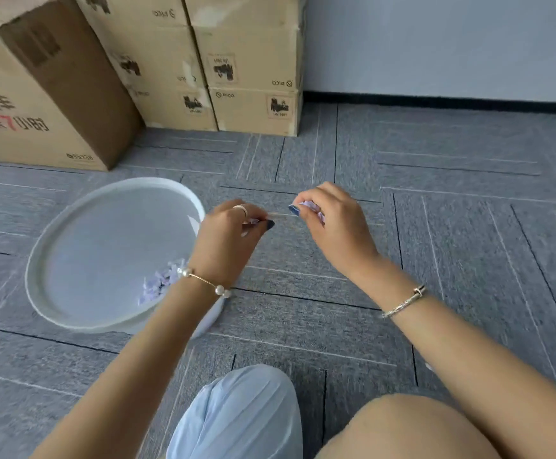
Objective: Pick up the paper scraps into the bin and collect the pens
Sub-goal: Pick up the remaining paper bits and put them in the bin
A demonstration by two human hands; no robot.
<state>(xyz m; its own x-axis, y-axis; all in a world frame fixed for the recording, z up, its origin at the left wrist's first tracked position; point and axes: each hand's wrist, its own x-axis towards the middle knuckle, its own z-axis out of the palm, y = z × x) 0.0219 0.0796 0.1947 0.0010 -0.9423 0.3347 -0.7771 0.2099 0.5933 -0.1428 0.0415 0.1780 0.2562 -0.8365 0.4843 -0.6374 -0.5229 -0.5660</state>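
Blurred thin strip (278, 216) between hands

Left wrist pearl-bead bangle (203, 281), finger ring (240, 209); right wrist silver bangle (404, 301); dark nails; pale-blue trousers (240, 415).

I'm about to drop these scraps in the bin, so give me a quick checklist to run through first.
1. Right hand holds paper scraps: ok.
2. Left hand grips scraps: ok, a few show at its fingers.
3. Bin open and close by: ok, beside the left wrist, scraps already inside.
4. Hands over the bin: not ok, both are above the carpet to its right.
5. Thin strip between the hands, a pen or paper: cannot tell.
6. Pens collected: cannot tell, none clearly seen.
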